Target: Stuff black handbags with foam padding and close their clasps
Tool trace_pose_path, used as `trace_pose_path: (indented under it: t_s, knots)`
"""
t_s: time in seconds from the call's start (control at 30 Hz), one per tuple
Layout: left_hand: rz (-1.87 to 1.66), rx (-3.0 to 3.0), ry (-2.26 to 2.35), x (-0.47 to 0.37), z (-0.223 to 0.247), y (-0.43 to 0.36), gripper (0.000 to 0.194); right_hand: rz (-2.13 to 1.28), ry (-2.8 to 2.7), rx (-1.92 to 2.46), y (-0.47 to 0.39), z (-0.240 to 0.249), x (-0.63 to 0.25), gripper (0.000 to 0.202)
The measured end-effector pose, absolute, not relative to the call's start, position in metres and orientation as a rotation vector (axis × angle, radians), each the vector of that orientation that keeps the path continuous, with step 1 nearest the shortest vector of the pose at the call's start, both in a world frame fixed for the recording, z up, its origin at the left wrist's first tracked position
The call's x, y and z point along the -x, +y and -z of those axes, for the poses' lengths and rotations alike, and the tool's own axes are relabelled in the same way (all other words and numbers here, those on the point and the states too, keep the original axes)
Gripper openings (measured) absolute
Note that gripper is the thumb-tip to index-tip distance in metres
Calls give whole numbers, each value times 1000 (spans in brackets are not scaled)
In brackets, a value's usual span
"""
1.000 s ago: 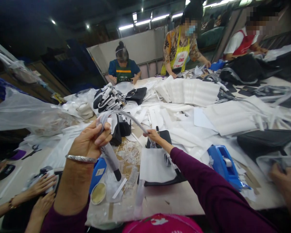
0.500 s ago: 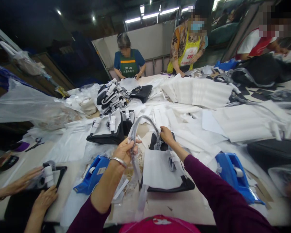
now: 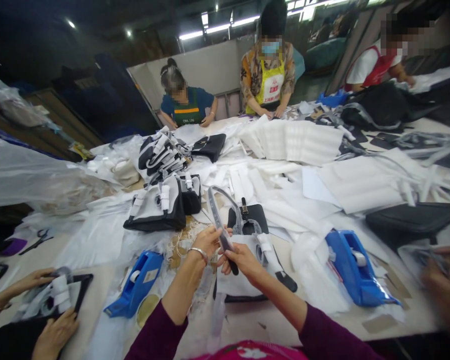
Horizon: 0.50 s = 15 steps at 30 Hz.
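Observation:
A black bag strap (image 3: 222, 220) wrapped in clear plastic is raised in a loop in front of me. My left hand (image 3: 207, 241) pinches it from the left. My right hand (image 3: 243, 259) grips the strap's lower part close by, with its bare black end sticking out below the fingers. Beneath my hands lies a black handbag (image 3: 290, 284), its flap (image 3: 263, 220) folded back with a small buckle on top. A white foam sheet (image 3: 230, 287) covers the bag's front, and a white-wrapped roll (image 3: 266, 246) sits on its right side.
Blue tape dispensers stand left (image 3: 135, 285) and right (image 3: 358, 270) of the bag. Wrapped black bags (image 3: 157, 215) sit beyond, beside white foam sheets (image 3: 292, 140). A co-worker's hands (image 3: 56, 330) handle another bag at left. Several people work around the table.
My right hand has left the bag's flap area and come down to the strap beside my left hand. The strap's black end now shows below it. The view has shifted slightly.

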<state>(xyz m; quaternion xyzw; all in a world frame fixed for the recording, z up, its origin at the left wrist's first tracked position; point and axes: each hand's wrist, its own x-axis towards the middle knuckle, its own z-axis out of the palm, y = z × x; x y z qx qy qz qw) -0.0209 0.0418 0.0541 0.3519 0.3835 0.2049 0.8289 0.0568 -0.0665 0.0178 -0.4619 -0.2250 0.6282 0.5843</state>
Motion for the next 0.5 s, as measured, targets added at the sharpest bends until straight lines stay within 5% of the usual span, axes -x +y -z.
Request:
trace_pose_path:
  t_s: [0.23,0.4,0.5]
  knots:
    - [-575,-877,897,28,-52,37,31,-966,-719,1540,-91,-22,-71,21]
    - [-711,-875,857,24,-57,26,31,-1506,-277,1298,-91,-19,-74,40]
    - [-681,-865,837,25,-58,14,31,-1521,-119,1193,-73,-17,-80,29]
